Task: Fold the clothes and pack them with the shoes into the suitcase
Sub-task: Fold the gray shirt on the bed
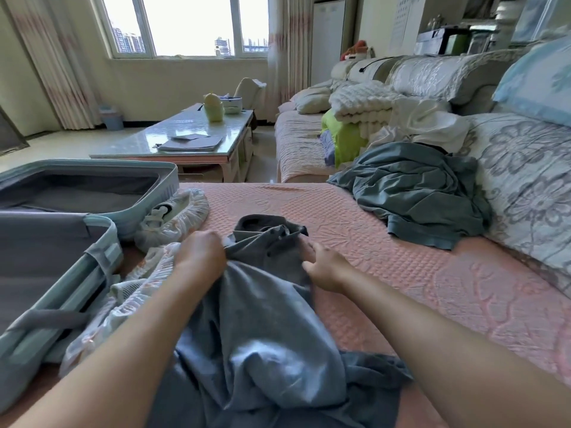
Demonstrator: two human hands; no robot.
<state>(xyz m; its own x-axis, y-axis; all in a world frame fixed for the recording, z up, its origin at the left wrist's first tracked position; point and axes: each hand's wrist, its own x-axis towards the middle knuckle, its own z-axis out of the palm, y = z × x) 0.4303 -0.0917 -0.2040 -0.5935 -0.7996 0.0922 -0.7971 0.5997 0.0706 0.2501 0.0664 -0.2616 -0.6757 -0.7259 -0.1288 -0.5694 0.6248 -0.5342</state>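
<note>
Shirt (262,310) bunched, left hand (200,254) gripping, collar half-hidden

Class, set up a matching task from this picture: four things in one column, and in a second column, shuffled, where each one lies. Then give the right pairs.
Column one:
1. grey shirt
2. green garment
3. suitcase
4. yellow jug

Column two:
A. on the coffee table
B. crumpled by the patterned backrest, untouched
C. open at the left of the pink cover
D. held by the left hand and the right hand

Pairs: 1-D, 2-B, 3-C, 4-A
</note>
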